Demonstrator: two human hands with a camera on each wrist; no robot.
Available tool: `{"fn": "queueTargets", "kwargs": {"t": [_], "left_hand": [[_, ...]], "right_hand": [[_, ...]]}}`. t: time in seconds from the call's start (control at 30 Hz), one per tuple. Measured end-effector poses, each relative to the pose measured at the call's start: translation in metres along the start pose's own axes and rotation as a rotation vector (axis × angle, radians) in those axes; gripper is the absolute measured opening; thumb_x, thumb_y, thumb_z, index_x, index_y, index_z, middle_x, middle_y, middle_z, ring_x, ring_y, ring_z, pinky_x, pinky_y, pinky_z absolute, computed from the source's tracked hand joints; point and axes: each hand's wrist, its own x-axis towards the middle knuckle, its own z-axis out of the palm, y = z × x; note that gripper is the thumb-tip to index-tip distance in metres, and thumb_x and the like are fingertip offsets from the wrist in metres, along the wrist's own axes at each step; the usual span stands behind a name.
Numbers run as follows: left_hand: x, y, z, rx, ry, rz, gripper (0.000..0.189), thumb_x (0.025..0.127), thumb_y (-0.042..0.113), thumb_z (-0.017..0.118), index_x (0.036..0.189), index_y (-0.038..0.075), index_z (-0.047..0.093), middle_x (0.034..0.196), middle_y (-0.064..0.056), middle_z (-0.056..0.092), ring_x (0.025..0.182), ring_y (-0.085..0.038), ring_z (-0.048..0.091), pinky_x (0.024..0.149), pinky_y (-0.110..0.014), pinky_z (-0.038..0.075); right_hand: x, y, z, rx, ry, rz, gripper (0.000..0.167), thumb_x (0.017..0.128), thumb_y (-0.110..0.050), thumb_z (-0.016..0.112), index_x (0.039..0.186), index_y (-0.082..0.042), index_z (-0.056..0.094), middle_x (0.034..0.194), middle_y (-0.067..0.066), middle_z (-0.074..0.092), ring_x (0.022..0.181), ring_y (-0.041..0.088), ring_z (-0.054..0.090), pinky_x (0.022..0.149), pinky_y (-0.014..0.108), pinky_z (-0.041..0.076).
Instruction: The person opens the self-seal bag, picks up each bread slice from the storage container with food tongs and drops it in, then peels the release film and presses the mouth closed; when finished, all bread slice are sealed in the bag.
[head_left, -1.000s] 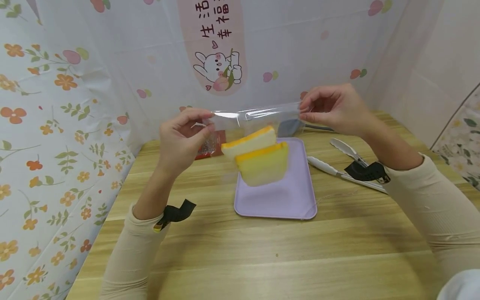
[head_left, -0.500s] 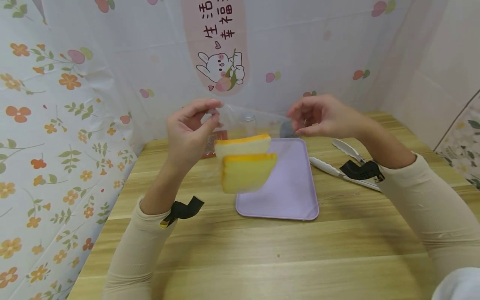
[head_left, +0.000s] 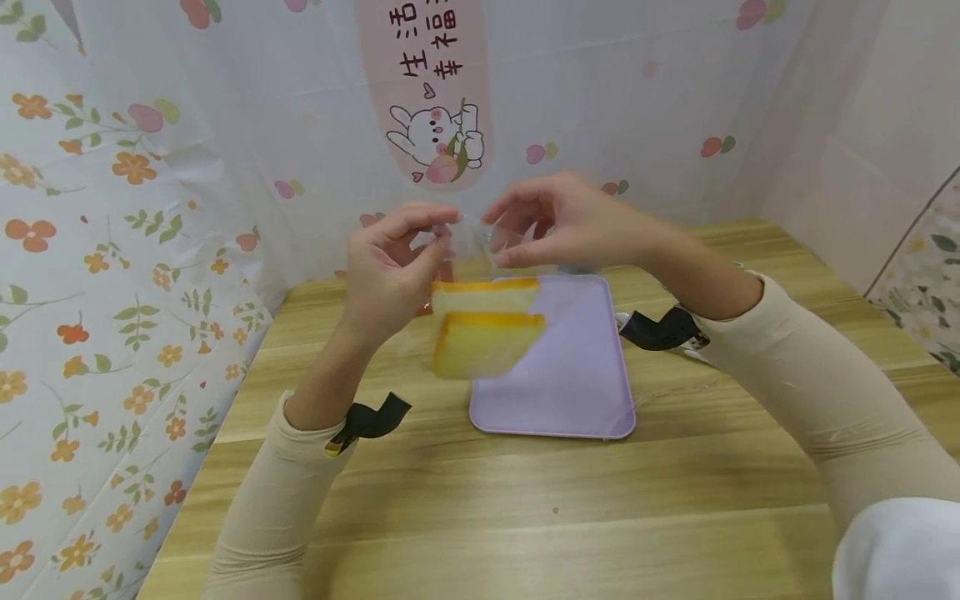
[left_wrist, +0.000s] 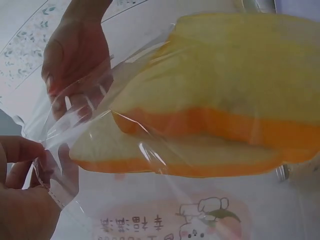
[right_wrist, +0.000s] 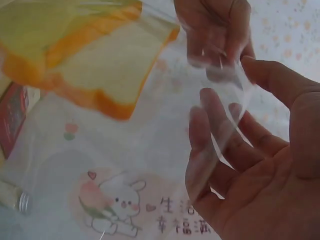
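Observation:
A clear plastic bag [head_left: 468,240] hangs over the table with two bread slices, one nearer [head_left: 487,348] and one farther [head_left: 483,298], inside. Both have orange crusts. My left hand [head_left: 393,262] pinches one side of the bag's upper edge between thumb and fingers, as the left wrist view also shows. Close on the other side of that edge is my right hand [head_left: 573,223]. In the right wrist view its thumb touches the film, while its loosely bent fingers [right_wrist: 200,130] stand well apart from the thumb, partly behind the plastic.
Below the bag, a lilac tray [head_left: 577,404] lies on the wooden table [head_left: 555,542]. Tongs [head_left: 696,357] lie right of it, mostly hidden by my right arm. A red packet [right_wrist: 12,117] and a small jar [right_wrist: 15,197] stand behind. A printed curtain [head_left: 637,92] hangs at the back.
My right hand has moved left, from the bag's far right corner to close beside my left hand. The stretched upper edge has slackened. The slices have swung slightly left and hang level.

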Motion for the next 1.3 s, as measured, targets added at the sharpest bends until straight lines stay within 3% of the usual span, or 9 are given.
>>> {"fn": "queueTargets", "kwargs": {"t": [0.07, 0.3, 0.37, 0.6, 0.7, 0.83, 1.0, 1.13, 1.3], "left_hand": [[-0.001, -0.001, 0.0, 0.009, -0.002, -0.005, 0.017, 0.087, -0.019, 0.056, 0.103, -0.024, 0.061, 0.102, -0.009, 0.067, 0.09, -0.026, 0.058, 0.07, -0.024, 0.056], [-0.002, -0.003, -0.001, 0.032, -0.016, -0.007, 0.02, 0.085, -0.019, 0.058, 0.104, -0.022, 0.062, 0.103, -0.004, 0.067, 0.089, -0.024, 0.058, 0.071, -0.022, 0.055], [-0.002, -0.003, 0.0, 0.039, -0.009, -0.009, 0.02, 0.085, -0.019, 0.06, 0.105, -0.02, 0.063, 0.102, -0.009, 0.067, 0.089, -0.023, 0.059, 0.072, -0.023, 0.055], [-0.002, -0.005, 0.005, 0.054, 0.004, -0.027, 0.017, 0.084, -0.019, 0.06, 0.1, -0.018, 0.066, 0.098, -0.018, 0.066, 0.086, -0.023, 0.059, 0.063, -0.022, 0.052], [-0.002, -0.005, 0.007, 0.07, -0.001, -0.015, 0.018, 0.084, -0.02, 0.059, 0.1, -0.017, 0.066, 0.097, -0.021, 0.066, 0.086, -0.024, 0.06, 0.067, -0.023, 0.053], [-0.001, -0.006, 0.008, 0.102, 0.001, 0.001, 0.028, 0.085, -0.019, 0.059, 0.113, -0.017, 0.061, 0.098, -0.024, 0.065, 0.085, -0.024, 0.061, 0.072, -0.026, 0.055], [-0.005, -0.009, 0.01, 0.132, 0.042, -0.066, 0.045, 0.086, -0.012, 0.066, 0.128, -0.009, 0.05, 0.098, -0.018, 0.067, 0.082, -0.022, 0.062, 0.076, -0.029, 0.056], [-0.005, -0.009, 0.01, 0.166, 0.089, -0.105, 0.044, 0.086, -0.009, 0.07, 0.125, -0.002, 0.051, 0.087, -0.018, 0.07, 0.07, -0.019, 0.062, 0.068, -0.027, 0.053], [-0.004, -0.002, 0.009, 0.149, 0.13, -0.076, 0.044, 0.083, -0.009, 0.074, 0.118, 0.004, 0.05, 0.081, -0.021, 0.071, 0.053, -0.022, 0.057, 0.054, -0.027, 0.049]], "right_hand": [[0.005, -0.004, 0.005, -0.01, -0.007, -0.018, 0.033, 0.085, -0.008, 0.078, 0.115, -0.002, 0.066, 0.09, 0.004, 0.074, 0.082, 0.018, 0.068, 0.071, 0.029, 0.055], [0.011, -0.004, 0.013, 0.059, 0.038, -0.039, 0.025, 0.084, 0.003, 0.076, 0.107, 0.003, 0.065, 0.084, 0.01, 0.074, 0.078, 0.021, 0.07, 0.072, 0.027, 0.056], [0.011, -0.002, 0.013, 0.071, 0.054, -0.045, 0.025, 0.083, 0.004, 0.076, 0.106, 0.004, 0.065, 0.084, 0.011, 0.074, 0.077, 0.022, 0.07, 0.072, 0.027, 0.056], [0.01, -0.004, 0.017, 0.033, 0.033, -0.035, 0.032, 0.081, -0.006, 0.082, 0.108, -0.001, 0.068, 0.089, 0.007, 0.073, 0.08, 0.02, 0.065, 0.074, 0.03, 0.055], [0.014, -0.008, 0.019, 0.054, 0.049, -0.021, 0.027, 0.084, -0.005, 0.079, 0.108, 0.0, 0.067, 0.087, 0.006, 0.074, 0.078, 0.02, 0.067, 0.078, 0.03, 0.056], [0.016, -0.011, 0.023, 0.092, 0.116, -0.019, 0.027, 0.083, 0.003, 0.077, 0.107, 0.003, 0.065, 0.082, 0.01, 0.074, 0.074, 0.022, 0.069, 0.076, 0.027, 0.057], [0.015, -0.012, 0.027, 0.103, 0.177, -0.056, 0.03, 0.082, 0.002, 0.079, 0.108, 0.004, 0.064, 0.079, 0.011, 0.073, 0.07, 0.022, 0.068, 0.069, 0.025, 0.056], [0.014, -0.01, 0.03, 0.078, 0.198, -0.07, 0.029, 0.082, 0.0, 0.079, 0.108, 0.003, 0.064, 0.079, 0.01, 0.073, 0.069, 0.02, 0.066, 0.069, 0.025, 0.055], [0.01, -0.004, 0.028, 0.008, 0.185, -0.101, 0.026, 0.082, -0.002, 0.08, 0.104, 0.002, 0.066, 0.08, 0.007, 0.074, 0.068, 0.017, 0.066, 0.065, 0.026, 0.054]]}}
